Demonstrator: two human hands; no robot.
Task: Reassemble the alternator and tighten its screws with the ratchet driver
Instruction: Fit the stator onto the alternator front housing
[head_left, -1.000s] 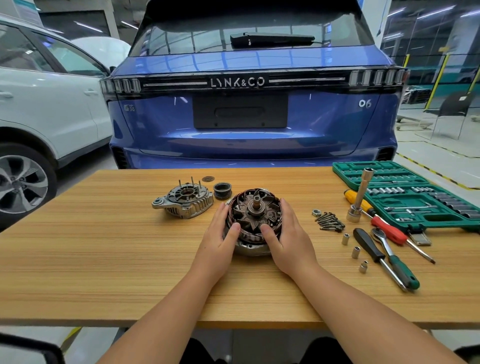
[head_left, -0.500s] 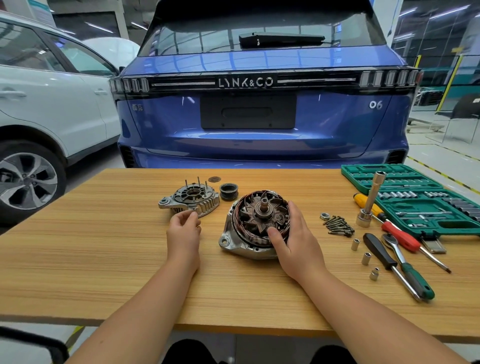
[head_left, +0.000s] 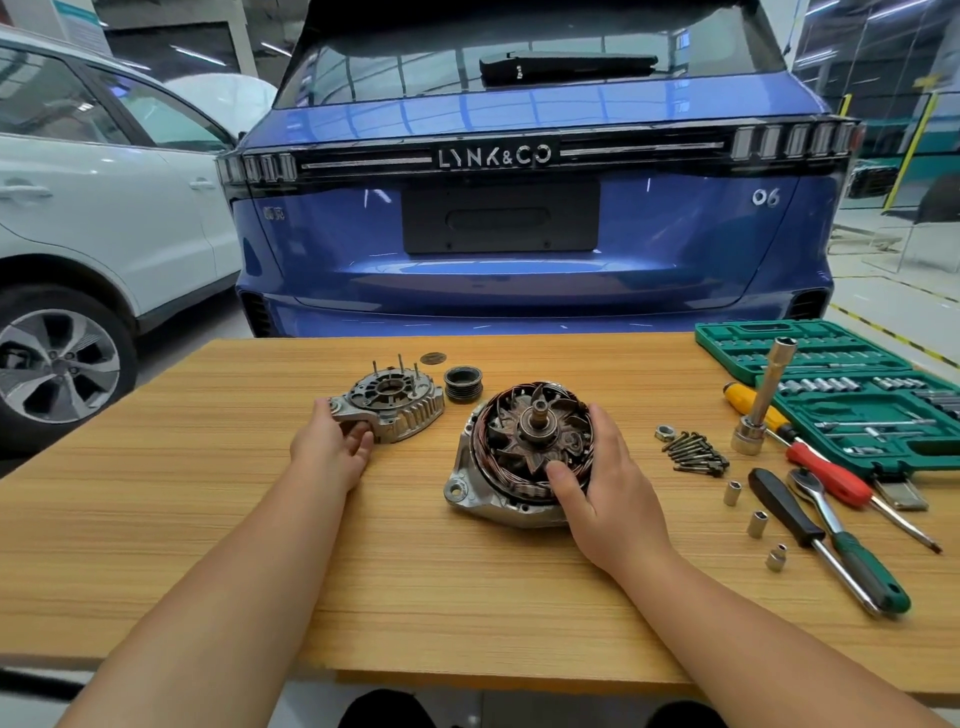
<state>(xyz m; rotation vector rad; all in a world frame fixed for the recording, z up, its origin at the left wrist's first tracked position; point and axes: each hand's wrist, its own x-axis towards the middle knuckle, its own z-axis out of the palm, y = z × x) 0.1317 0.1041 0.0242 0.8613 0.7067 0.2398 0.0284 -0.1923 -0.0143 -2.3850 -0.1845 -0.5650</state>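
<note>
Alternator body (head_left: 511, 467), rotor and windings exposed, mid wooden surface (head_left: 208, 519), gripped at its right rim by right hand (head_left: 608, 493); left hand (head_left: 332, 441) grasps rear end cover (head_left: 395, 405) just left; ratchet driver (head_left: 841, 535) lies right.

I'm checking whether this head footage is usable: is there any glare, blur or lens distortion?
Head view: wide-angle bowing curves the light wooden table's far edge; ceiling lights streak glare across the blue car's rear window; the round alternator body with copper windings and both hands look sharp; shadows are soft.
</note>
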